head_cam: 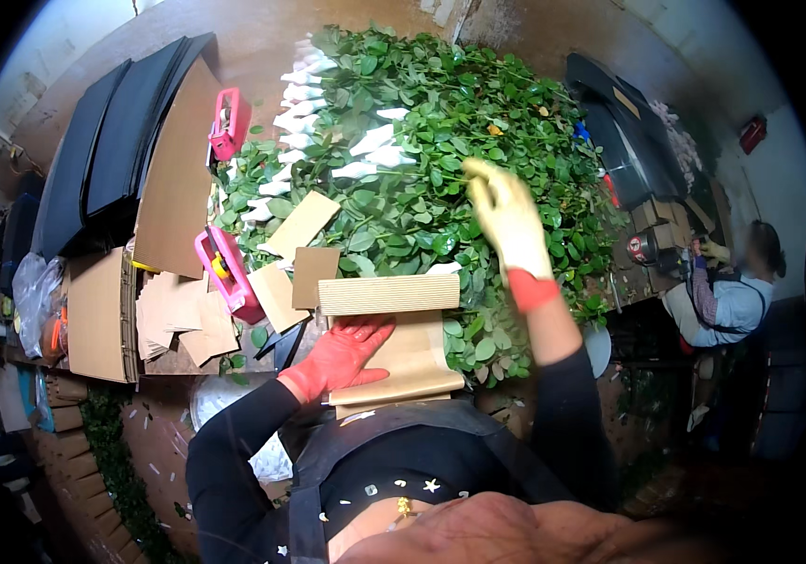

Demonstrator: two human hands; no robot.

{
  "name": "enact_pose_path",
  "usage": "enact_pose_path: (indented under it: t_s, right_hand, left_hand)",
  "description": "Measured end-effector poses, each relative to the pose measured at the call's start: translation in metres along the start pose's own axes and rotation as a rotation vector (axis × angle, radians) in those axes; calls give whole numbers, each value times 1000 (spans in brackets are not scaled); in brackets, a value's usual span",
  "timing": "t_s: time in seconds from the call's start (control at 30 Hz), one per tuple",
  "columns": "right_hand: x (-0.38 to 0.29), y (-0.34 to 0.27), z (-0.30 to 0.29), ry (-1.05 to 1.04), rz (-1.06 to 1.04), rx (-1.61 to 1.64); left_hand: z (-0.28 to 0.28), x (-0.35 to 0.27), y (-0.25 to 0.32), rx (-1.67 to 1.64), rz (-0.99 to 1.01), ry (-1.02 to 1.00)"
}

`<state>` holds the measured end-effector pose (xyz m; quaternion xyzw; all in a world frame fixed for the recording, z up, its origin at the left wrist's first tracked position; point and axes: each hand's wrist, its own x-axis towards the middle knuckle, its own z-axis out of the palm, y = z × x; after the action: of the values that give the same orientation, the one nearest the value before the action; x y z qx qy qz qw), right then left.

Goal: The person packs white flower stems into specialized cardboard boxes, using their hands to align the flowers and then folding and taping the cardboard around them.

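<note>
My left hand (346,356), in a red rubber glove, lies flat with its fingers apart on brown wrapping paper (403,345). Just beyond its fingertips is a strip of corrugated cardboard (389,295). My right hand (505,204), in a pale yellow glove with a red cuff, reaches over leafy green stems (445,134); its fingertips are among the leaves, and whether they pinch a stem cannot be told. Many stems end in white sleeved heads (389,156). Small cardboard pieces (304,224) rest on the leaves left of the paper.
Two pink tape dispensers (228,275) stand to the left, near cardboard sheets (177,169), black boards (128,134) and loose cut card (174,310). Folded cardboard (99,317) is at the left table edge. A co-worker (727,303) works at the far right, beside more black boards (621,134).
</note>
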<state>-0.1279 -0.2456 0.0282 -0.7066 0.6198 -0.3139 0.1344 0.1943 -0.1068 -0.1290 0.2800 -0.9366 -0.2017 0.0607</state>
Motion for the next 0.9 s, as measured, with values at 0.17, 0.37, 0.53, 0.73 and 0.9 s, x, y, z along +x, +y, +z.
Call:
enact_pose_path:
  t_s: [0.17,0.37,0.53,0.73,0.9]
  right_hand:
    - [26,144,9,71,-156,-734]
    - [5,46,1,116,-554,-329]
    - [-64,36,-47,189,-483,-274]
    - [-182,39,-54,-180,-187,-153]
    - [-222,67,-46,-587,-24,-466]
  left_hand:
    - [-9,31,12,-257,26,17]
    - [5,5,7,-101,-65,237]
    - [-11,16,17,-38,-64,152]
    - [-6,0,6,-15,-75,177]
    - [-17,-4,4,-341,-73,287]
